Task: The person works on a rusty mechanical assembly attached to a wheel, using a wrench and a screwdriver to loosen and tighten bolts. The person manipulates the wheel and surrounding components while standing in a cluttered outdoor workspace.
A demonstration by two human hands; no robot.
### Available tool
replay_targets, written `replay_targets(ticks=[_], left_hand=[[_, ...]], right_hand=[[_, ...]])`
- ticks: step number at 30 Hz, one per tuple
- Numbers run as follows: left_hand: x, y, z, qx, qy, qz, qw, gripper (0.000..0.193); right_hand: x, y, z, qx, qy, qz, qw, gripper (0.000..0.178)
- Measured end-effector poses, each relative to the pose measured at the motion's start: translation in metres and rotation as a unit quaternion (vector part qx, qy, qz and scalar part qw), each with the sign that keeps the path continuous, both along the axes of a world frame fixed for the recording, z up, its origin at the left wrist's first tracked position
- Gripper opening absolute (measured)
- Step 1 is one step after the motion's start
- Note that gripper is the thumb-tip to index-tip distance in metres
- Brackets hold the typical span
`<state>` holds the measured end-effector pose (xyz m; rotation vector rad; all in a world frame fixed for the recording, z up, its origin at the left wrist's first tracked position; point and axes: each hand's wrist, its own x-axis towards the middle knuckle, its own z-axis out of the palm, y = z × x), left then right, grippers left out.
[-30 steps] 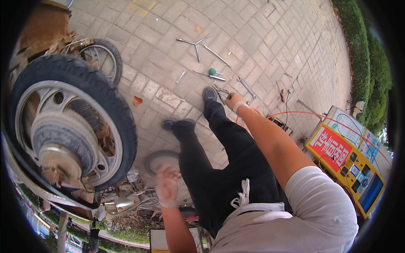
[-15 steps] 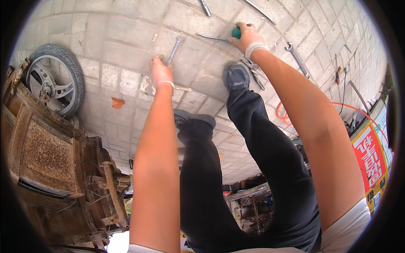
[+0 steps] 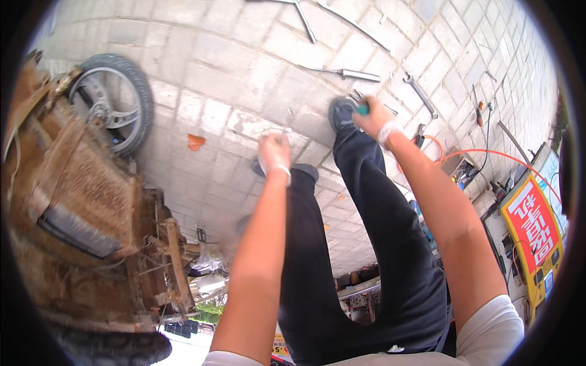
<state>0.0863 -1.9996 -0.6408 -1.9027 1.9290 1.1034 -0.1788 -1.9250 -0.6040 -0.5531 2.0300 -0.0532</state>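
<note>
My left hand (image 3: 274, 152), in a thin pale glove, is closed just above my left shoe. A wrench (image 3: 287, 125) pokes out past its fingertips, blurred by motion. Over beside my right shoe (image 3: 343, 113), my right hand (image 3: 376, 119), gloved too, is closed on a green object (image 3: 363, 110); the palm hides most of it, so its kind does not show. Metal tool tips (image 3: 358, 95) show by those fingers, and I cannot tell if they belong to the held object. On the paving ahead lies a thin bent rod with a silver handle (image 3: 361, 75).
An open-end wrench (image 3: 421, 96), a long metal bar (image 3: 354, 24) and a screwdriver (image 3: 480, 114) lie on the paving. On the left stand a rusty vehicle frame (image 3: 91, 177) and a spoked wheel (image 3: 141, 100). An orange hose (image 3: 488, 150) runs along the right, near a red-and-yellow sign (image 3: 532, 226).
Both hands have drawn back toward my feet. The wrench came along with my left hand, the green object with my right. The silver-handled rod now shows whole on the ground.
</note>
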Motion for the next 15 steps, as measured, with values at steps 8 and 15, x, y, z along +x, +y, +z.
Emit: replay_targets(ticks=[8,15], left_hand=[[0.078,0.034,0.377,0.135,0.294,0.301,0.897,0.009],[0.167,0.019,0.611,0.075,0.345,0.201,0.914,0.018]], right_hand=[[0.075,0.047,0.24,0.002,-0.215,-0.022,0.976,0.036],[0.109,-0.054,0.439,-0.035,-0.36,0.06,0.93,0.029]])
